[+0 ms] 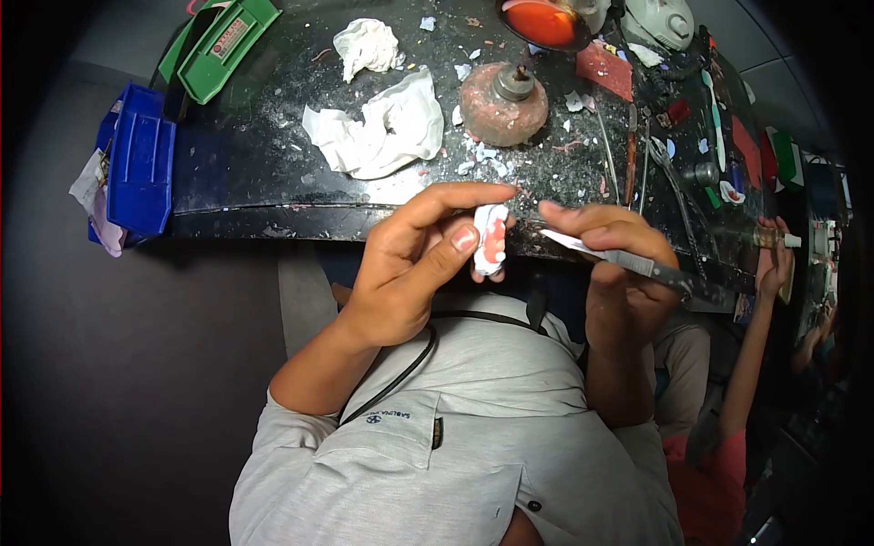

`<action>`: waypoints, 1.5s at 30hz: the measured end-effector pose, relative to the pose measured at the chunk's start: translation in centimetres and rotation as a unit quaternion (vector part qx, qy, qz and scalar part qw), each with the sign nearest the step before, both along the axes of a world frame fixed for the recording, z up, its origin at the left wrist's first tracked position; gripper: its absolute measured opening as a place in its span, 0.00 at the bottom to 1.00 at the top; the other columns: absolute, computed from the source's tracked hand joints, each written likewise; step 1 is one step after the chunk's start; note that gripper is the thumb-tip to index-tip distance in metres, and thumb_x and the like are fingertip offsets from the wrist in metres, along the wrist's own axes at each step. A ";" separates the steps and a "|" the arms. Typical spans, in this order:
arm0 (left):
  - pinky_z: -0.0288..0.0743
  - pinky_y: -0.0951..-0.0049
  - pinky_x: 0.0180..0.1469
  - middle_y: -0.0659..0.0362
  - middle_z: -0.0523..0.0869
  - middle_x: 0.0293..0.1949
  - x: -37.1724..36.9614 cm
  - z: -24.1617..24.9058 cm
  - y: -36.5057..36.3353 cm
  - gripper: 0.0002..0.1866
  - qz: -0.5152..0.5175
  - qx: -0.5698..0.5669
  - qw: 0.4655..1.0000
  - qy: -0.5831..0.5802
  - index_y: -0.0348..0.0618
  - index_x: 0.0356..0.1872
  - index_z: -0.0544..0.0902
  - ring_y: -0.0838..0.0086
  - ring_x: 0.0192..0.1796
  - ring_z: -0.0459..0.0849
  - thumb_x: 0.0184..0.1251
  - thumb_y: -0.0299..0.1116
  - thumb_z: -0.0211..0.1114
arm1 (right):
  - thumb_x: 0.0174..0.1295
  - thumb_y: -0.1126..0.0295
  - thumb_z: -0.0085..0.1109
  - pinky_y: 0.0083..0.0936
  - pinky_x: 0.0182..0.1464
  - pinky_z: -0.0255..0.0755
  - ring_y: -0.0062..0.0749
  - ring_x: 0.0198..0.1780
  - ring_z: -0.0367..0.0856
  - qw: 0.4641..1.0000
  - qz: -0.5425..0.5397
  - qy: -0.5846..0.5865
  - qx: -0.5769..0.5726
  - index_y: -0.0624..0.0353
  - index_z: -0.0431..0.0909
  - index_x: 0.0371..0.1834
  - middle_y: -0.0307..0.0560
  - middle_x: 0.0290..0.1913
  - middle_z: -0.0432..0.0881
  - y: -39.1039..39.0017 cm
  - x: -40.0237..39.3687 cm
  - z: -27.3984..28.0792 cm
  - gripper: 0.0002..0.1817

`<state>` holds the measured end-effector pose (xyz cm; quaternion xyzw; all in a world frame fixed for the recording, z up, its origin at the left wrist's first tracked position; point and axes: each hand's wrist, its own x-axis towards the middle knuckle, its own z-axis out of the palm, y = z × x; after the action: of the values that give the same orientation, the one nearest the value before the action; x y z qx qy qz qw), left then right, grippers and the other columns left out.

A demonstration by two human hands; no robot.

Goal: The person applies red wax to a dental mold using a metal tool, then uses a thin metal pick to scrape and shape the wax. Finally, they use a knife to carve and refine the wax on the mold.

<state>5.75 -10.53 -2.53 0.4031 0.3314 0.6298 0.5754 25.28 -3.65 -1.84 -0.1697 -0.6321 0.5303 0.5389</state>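
My left hand (401,264) pinches a small white plaster dental model (492,241) between thumb and fingers, just off the bench's front edge. Pink wax and whitish teeth show along the side of the model. In my right hand (628,241) is a knife (642,265) with a grey handle, its pale blade pointing left toward the model. A gap separates the blade tip from the model. Behind my hands, on the bench, stands a round spirit lamp (503,105) with a metal neck, smeared with pink. I cannot make out a flame.
Crumpled white tissues (387,127) and plaster crumbs litter the dark bench (237,173). Blue (141,164) and green (226,50) bins stand left. A pan of red-orange material (542,20), a pink wax sheet (605,71) and metal tools (674,173) lie right. Another person's hand (774,259) is at far right.
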 end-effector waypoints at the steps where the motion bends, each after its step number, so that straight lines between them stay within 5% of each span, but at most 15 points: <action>1: 0.80 0.75 0.45 0.46 0.84 0.52 -0.1 0.2 0.0 0.22 -0.019 -0.026 0.999 -0.007 0.24 0.65 0.71 0.75 0.44 0.84 0.79 0.30 0.55 | 0.73 0.61 0.60 0.42 0.56 0.82 0.52 0.49 0.89 1.000 -0.005 0.001 0.014 0.70 0.78 0.47 0.65 0.43 0.87 0.1 0.1 -0.1 0.18; 4: 0.79 0.77 0.43 0.46 0.83 0.53 -0.4 0.5 0.0 0.25 -0.066 -0.057 0.996 -0.031 0.22 0.69 0.67 0.77 0.44 0.83 0.80 0.32 0.52 | 0.74 0.58 0.58 0.46 0.60 0.80 0.53 0.52 0.88 1.000 0.002 0.004 0.002 0.69 0.78 0.50 0.65 0.45 0.87 -0.4 -0.1 0.1 0.20; 6: 0.79 0.76 0.43 0.46 0.82 0.54 -0.1 0.6 0.0 0.24 -0.075 -0.068 0.992 -0.078 0.22 0.68 0.67 0.76 0.45 0.83 0.79 0.31 0.52 | 0.74 0.59 0.57 0.51 0.63 0.77 0.52 0.56 0.87 0.988 -0.013 -0.099 0.118 0.67 0.78 0.50 0.60 0.46 0.89 -0.4 -0.5 0.3 0.18; 7: 0.79 0.76 0.43 0.46 0.82 0.54 -0.1 0.5 0.0 0.24 -0.076 -0.068 0.992 -0.078 0.22 0.68 0.67 0.76 0.45 0.83 0.79 0.31 0.52 | 0.75 0.60 0.55 0.60 0.69 0.67 0.50 0.59 0.86 0.964 -0.015 -0.197 0.179 0.66 0.79 0.51 0.53 0.47 0.90 -0.5 -0.3 0.8 0.17; 9: 0.77 0.81 0.44 0.56 0.83 0.53 -0.4 0.3 0.2 0.21 -0.096 -0.051 0.989 -0.099 0.32 0.70 0.70 0.84 0.43 0.79 0.82 0.31 0.50 | 0.77 0.55 0.50 0.64 0.71 0.60 0.54 0.58 0.85 0.966 0.024 -0.190 0.174 0.64 0.78 0.51 0.58 0.44 0.90 -0.5 0.0 1.7 0.20; 12: 0.77 0.80 0.44 0.56 0.82 0.52 -0.5 0.6 0.0 0.20 -0.080 -0.070 0.991 -0.083 0.32 0.69 0.71 0.84 0.42 0.79 0.82 0.31 0.50 | 0.78 0.50 0.45 0.68 0.76 0.47 0.59 0.61 0.83 0.976 0.064 -0.163 0.130 0.62 0.78 0.54 0.60 0.41 0.90 -0.8 0.6 1.6 0.24; 14: 0.76 0.80 0.44 0.57 0.83 0.52 -0.7 0.1 0.0 0.20 -0.089 -0.064 0.991 -0.076 0.32 0.69 0.71 0.84 0.42 0.79 0.82 0.31 0.50 | 0.75 0.64 0.55 0.65 0.76 0.51 0.53 0.62 0.83 0.971 -0.033 -0.169 0.165 0.64 0.82 0.52 0.51 0.46 0.90 -0.3 -0.2 1.8 0.15; 15: 0.76 0.80 0.43 0.57 0.83 0.51 -0.7 0.1 0.1 0.21 -0.098 -0.057 0.991 -0.067 0.32 0.69 0.71 0.84 0.42 0.78 0.83 0.31 0.50 | 0.73 0.67 0.58 0.64 0.74 0.55 0.54 0.60 0.84 0.958 -0.019 -0.207 0.197 0.64 0.83 0.52 0.54 0.48 0.89 0.2 -0.1 2.0 0.13; 18: 0.76 0.79 0.41 0.51 0.84 0.46 -0.5 1.0 0.0 0.24 -0.071 -0.100 0.990 -0.069 0.22 0.68 0.69 0.79 0.41 0.81 0.80 0.32 0.53 | 0.72 0.71 0.60 0.59 0.70 0.66 0.53 0.59 0.85 0.976 0.002 -0.144 0.161 0.64 0.83 0.51 0.57 0.48 0.88 -0.4 -0.5 1.3 0.11; 19: 0.76 0.79 0.41 0.51 0.84 0.46 -0.5 1.0 -0.1 0.24 -0.069 -0.102 0.990 -0.070 0.22 0.68 0.69 0.79 0.41 0.81 0.80 0.32 0.53 | 0.72 0.72 0.59 0.50 0.65 0.75 0.53 0.58 0.85 0.979 -0.009 -0.141 0.146 0.66 0.83 0.49 0.58 0.47 0.88 -0.7 -0.7 1.5 0.10; 23: 0.74 0.83 0.39 0.52 0.84 0.47 -0.7 0.7 0.0 0.25 -0.094 -0.068 0.989 -0.088 0.21 0.68 0.68 0.82 0.40 0.80 0.80 0.33 0.53 | 0.70 0.74 0.60 0.41 0.59 0.82 0.54 0.55 0.87 0.984 0.018 -0.132 0.122 0.69 0.82 0.47 0.59 0.46 0.88 -0.9 -0.5 1.7 0.09; 27: 0.73 0.84 0.39 0.52 0.84 0.47 -0.7 1.0 0.0 0.27 -0.097 -0.073 0.989 -0.080 0.20 0.69 0.68 0.82 0.40 0.79 0.81 0.35 0.54 | 0.69 0.76 0.60 0.34 0.52 0.85 0.51 0.53 0.89 0.977 0.014 -0.158 0.140 0.68 0.82 0.46 0.58 0.45 0.89 -1.1 -0.3 1.6 0.07; 43: 0.74 0.81 0.40 0.50 0.84 0.49 -0.8 0.7 0.0 0.27 -0.100 -0.064 0.990 -0.073 0.20 0.68 0.68 0.79 0.42 0.80 0.81 0.35 0.54 | 0.70 0.74 0.61 0.36 0.54 0.84 0.50 0.52 0.89 0.971 0.013 -0.188 0.145 0.68 0.83 0.44 0.59 0.43 0.89 -0.9 -0.1 1.9 0.08; 45: 0.77 0.80 0.48 0.56 0.83 0.49 -0.9 0.5 -0.1 0.22 -0.106 -0.067 0.987 -0.096 0.29 0.69 0.69 0.80 0.46 0.82 0.79 0.29 0.57 | 0.72 0.71 0.60 0.41 0.55 0.84 0.52 0.50 0.89 0.982 0.011 -0.147 0.122 0.69 0.81 0.45 0.60 0.42 0.88 -0.8 0.0 1.7 0.10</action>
<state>4.88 -10.66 -2.01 0.3342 0.2714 0.5773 0.6938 25.27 -4.45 -0.10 -0.1717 -0.7661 0.4248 0.4508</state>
